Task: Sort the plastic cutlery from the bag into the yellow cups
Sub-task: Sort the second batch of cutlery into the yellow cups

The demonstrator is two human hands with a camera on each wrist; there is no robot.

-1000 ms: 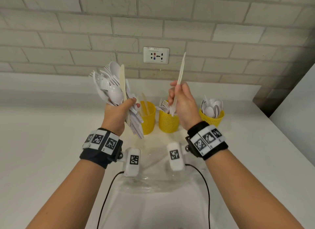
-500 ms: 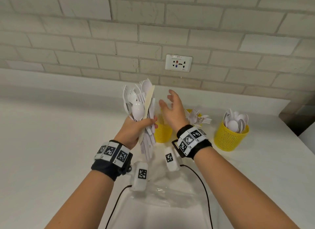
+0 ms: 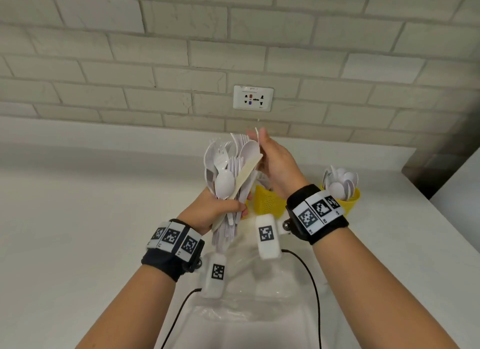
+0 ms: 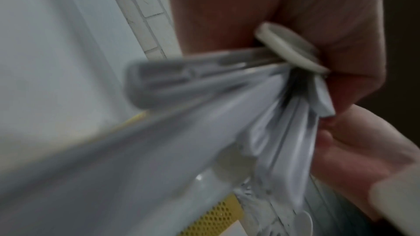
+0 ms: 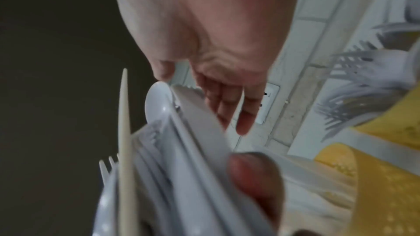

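Note:
My left hand (image 3: 228, 211) grips a thick bundle of white plastic cutlery (image 3: 228, 177) upright above the counter: spoons, forks, knives and one cream knife (image 3: 246, 172). The left wrist view shows the handles (image 4: 284, 123) fanned out of that fist. My right hand (image 3: 259, 143) reaches to the bundle's top, its fingers (image 5: 229, 103) straight behind a knife blade (image 5: 200, 117) and the thumb in front. A yellow cup (image 3: 346, 203) at the right holds spoons. A middle yellow cup (image 3: 268, 200) shows partly behind my right wrist, with forks (image 5: 363, 92) in it.
A clear plastic bag (image 3: 249, 296) lies flat on the white counter (image 3: 78, 231) below my wrists. Cables run from both wrist cameras toward me. A brick wall with a socket (image 3: 253, 98) closes the back. A dark edge ends the counter at the right.
A second ago my right hand held one knife upright over the cups. It then came away empty and has moved left and up to the top of the bundle.

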